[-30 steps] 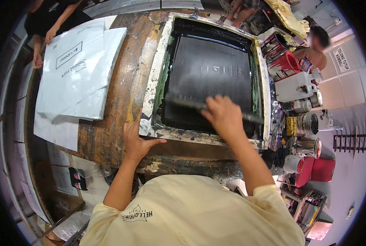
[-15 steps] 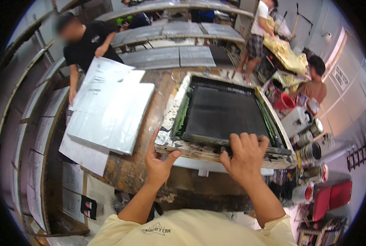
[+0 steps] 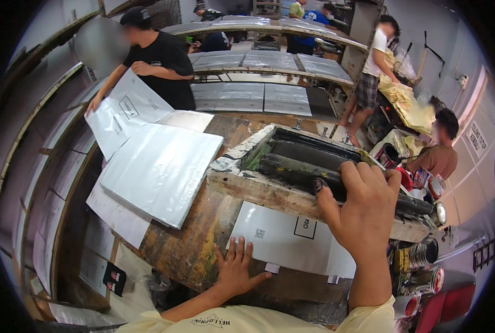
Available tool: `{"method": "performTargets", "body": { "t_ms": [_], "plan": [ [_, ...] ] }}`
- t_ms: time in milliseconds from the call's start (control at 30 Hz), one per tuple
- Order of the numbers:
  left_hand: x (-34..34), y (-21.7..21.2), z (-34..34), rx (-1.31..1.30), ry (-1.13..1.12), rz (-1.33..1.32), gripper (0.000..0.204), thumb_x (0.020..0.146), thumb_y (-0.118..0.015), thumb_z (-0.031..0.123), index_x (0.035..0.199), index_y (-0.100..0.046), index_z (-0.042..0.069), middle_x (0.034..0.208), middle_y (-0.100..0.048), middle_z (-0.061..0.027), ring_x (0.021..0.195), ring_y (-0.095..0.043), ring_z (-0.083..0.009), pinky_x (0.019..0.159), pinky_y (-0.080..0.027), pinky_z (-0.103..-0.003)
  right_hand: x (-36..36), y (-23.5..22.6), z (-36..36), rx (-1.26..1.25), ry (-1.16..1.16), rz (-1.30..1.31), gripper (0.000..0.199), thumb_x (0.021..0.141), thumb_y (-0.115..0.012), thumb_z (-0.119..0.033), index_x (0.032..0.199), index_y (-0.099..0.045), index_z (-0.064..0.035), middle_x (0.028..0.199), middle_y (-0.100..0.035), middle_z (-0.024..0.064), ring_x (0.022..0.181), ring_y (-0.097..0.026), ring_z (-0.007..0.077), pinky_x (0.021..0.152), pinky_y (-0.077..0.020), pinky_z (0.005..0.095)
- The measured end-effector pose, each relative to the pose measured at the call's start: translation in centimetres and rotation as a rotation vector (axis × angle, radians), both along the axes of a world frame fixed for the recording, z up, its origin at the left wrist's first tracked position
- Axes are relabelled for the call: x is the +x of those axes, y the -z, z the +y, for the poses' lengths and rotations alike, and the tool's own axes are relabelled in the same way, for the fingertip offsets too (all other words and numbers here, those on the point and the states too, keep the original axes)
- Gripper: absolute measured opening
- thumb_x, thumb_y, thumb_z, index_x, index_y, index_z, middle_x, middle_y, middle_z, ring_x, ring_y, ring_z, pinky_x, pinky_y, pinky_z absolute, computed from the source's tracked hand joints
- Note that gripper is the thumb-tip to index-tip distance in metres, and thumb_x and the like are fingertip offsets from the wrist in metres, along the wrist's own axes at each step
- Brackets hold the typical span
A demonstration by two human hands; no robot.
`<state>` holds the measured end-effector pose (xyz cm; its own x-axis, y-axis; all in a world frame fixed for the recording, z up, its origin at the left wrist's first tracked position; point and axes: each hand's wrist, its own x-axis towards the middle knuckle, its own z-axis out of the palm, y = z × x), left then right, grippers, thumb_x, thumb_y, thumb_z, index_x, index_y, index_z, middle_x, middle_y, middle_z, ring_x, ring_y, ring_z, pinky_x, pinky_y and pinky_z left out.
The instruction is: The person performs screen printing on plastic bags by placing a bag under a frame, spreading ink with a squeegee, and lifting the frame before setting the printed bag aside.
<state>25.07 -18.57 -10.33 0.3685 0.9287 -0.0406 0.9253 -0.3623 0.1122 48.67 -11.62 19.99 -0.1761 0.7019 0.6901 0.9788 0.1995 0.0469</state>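
My right hand (image 3: 364, 208) is wrapped over the dark, ink-stained squeegee (image 3: 292, 175), which lies along the near side of a screen printing frame (image 3: 264, 191). The thumb is blackened at its tip. That frame's near edge is raised, tilted up off the table. Beneath it, a flat white plastic bag (image 3: 278, 236) with printed black marks lies on the wooden table. My left hand (image 3: 236, 269) rests with spread fingers at the bag's left near corner, holding nothing. Black ink (image 3: 314, 152) covers the part of the mesh that shows.
A stack of white plastic bags (image 3: 158, 172) sits left of the frame. Behind it, a person in black (image 3: 161, 75) handles a printed bag (image 3: 128, 111). Racks (image 3: 247, 105) hold more bags. Paint cans (image 3: 425, 277) crowd the right side, near two other people.
The frame's near edge has risen, uncovering the printed bag. My left hand has left the frame for the bag's corner. The person in black has shifted a bag leftward off the stack.
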Motion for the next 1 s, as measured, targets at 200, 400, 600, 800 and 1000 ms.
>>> {"method": "performTargets", "body": {
  "t_ms": [200, 400, 600, 800, 1000],
  "plan": [
    [0.6, -0.2, -0.5, -0.026, -0.107, -0.119, 0.124, 0.087, -0.04, 0.093, 0.163, -0.032, -0.005, 0.173, -0.021, -0.0268, 0.163, -0.009, -0.042, 0.116, 0.012, -0.079, 0.3, -0.6, 0.3, -0.069, 0.007, 0.067, 0.032, 0.083, -0.076, -0.03, 0.094, -0.063, -0.0031, 0.084, -0.059, 0.012, 0.088, -0.059, 0.0331, 0.089, -0.0373, 0.0485],
    [1.1, -3.5, 0.6, 0.026, -0.011, -0.228, 0.11, 0.089, -0.06, 0.079, 0.159, -0.04, -0.003, 0.168, -0.036, -0.0251, 0.158, -0.027, -0.0429, 0.123, -0.012, -0.072, 0.4, -0.4, 0.7, 0.025, -0.018, 0.031, 0.031, 0.085, -0.076, -0.036, 0.089, -0.063, -0.0079, 0.08, -0.059, 0.0092, 0.083, -0.059, 0.0315, 0.084, -0.0383, 0.0478],
    [4.6, -9.2, 7.2, 0.315, 0.047, -0.906, 0.049, 0.092, -0.08, 0.019, 0.133, -0.066, -0.004, 0.134, -0.069, -0.0242, 0.106, -0.076, -0.034, 0.086, -0.062, -0.041, 0.0, -1.4, 1.4, 0.038, 0.009, 0.016, 0.033, 0.087, -0.074, -0.035, 0.083, -0.061, -0.0041, 0.08, -0.06, 0.014, 0.083, -0.061, 0.0346, 0.083, -0.0389, 0.0463],
    [2.0, -9.6, 6.7, 0.168, -0.091, -1.135, 0.041, 0.094, -0.071, 0.008, 0.134, -0.067, 0.002, 0.136, -0.068, -0.0233, 0.085, -0.076, -0.026, 0.075, -0.062, -0.034, -0.3, -1.0, 1.2, 0.014, 0.033, 0.017, 0.03, 0.088, -0.071, -0.029, 0.095, -0.066, -0.0002, 0.086, -0.063, 0.0159, 0.087, -0.061, 0.0367, 0.088, -0.041, 0.0465],
    [-8.3, -8.9, 11.7, 0.033, -0.316, -1.338, 0.048, 0.094, -0.07, 0.003, 0.142, -0.064, 0.004, 0.086, -0.07, -0.0054, 0.064, -0.057, -0.0076, 0.058, -0.047, -0.026, 0.2, -0.7, 1.8, 0.065, 0.121, -0.014, 0.036, 0.09, -0.069, -0.026, 0.113, -0.069, 0.0024, 0.107, -0.07, 0.0216, 0.102, -0.059, 0.0411, 0.095, -0.0445, 0.0475]
  ]
}}
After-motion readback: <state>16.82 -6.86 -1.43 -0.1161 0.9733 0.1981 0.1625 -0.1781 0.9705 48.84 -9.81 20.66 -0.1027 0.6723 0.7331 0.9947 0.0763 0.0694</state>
